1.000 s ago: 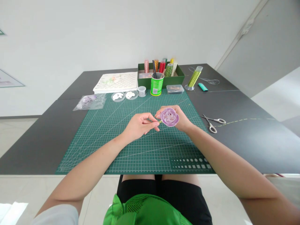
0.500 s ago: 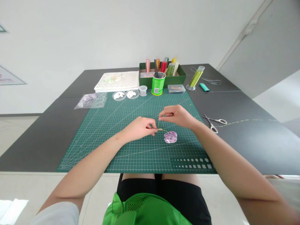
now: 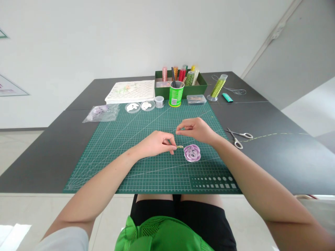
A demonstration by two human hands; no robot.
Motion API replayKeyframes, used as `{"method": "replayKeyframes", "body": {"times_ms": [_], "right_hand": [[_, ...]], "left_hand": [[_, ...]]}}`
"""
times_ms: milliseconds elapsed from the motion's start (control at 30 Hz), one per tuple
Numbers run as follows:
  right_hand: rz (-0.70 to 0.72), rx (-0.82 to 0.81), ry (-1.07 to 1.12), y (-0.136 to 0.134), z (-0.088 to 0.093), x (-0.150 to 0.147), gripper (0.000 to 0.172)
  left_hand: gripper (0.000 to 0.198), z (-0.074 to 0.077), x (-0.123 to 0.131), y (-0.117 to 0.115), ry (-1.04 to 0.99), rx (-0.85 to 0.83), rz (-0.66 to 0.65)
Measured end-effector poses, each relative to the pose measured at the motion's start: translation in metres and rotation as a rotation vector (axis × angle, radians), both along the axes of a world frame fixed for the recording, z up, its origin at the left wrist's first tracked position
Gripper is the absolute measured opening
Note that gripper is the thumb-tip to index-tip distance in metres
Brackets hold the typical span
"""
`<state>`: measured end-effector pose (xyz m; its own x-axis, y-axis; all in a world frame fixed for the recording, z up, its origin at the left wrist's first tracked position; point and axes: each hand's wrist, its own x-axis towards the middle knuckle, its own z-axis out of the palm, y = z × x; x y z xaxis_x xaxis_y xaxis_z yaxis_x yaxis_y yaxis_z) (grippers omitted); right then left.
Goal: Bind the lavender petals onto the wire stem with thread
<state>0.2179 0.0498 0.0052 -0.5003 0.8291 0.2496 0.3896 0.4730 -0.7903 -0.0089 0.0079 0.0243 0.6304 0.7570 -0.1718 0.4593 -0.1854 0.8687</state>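
Note:
A purple flower (image 3: 192,153) with layered petals faces up over the green cutting mat (image 3: 157,177). Its thin yellow-green stem (image 3: 180,146) runs left into the pinched fingertips of my left hand (image 3: 158,142). Just above and to the right, my right hand (image 3: 195,128) is closed, thumb against fingers. In the earlier view a fine thread ran from those fingers down to the stem; at this moment the thread is too faint to follow.
Scissors (image 3: 237,137) lie right of the mat beside a long yellow-green thread (image 3: 269,135). Behind stand a green can (image 3: 176,94), a box of spools (image 3: 163,93) and a yellow-green spool (image 3: 219,85). A plastic bag (image 3: 101,113) and petal dishes (image 3: 133,107) sit left.
The flower has turned and shifted slightly right, its face showing more fully. Less of the stem shows beyond my left fingertips. My right hand has moved slightly left.

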Motion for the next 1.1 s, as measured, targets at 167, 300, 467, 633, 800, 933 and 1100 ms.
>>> {"method": "replayKeyframes", "body": {"times_ms": [167,300,467,633,800,933,1100], "right_hand": [[0.011,-0.059,-0.038,0.004,-0.005,0.000,0.024],[0.011,-0.108,-0.051,0.007,-0.009,0.000,0.028],[-0.006,-0.076,0.003,0.008,-0.014,-0.002,0.035],[-0.034,-0.049,0.001,0.000,-0.009,-0.006,0.028],[0.007,0.088,0.058,-0.011,0.005,-0.009,0.024],[0.068,0.063,0.089,-0.019,0.014,-0.009,0.023],[0.100,-0.089,0.213,-0.026,0.024,-0.006,0.027]], "left_hand": [[0.013,0.007,0.000,-0.005,-0.028,0.047,0.021],[0.014,0.006,-0.002,-0.001,-0.114,0.030,0.110],[0.015,0.003,-0.006,0.012,-0.266,0.004,0.256],[0.014,0.000,-0.011,0.023,-0.379,-0.109,0.521],[0.013,-0.003,-0.013,0.027,-0.379,-0.169,0.612],[0.014,-0.008,-0.012,0.028,-0.301,-0.141,0.582],[0.013,-0.015,-0.006,0.024,-0.068,-0.085,0.406]]}}
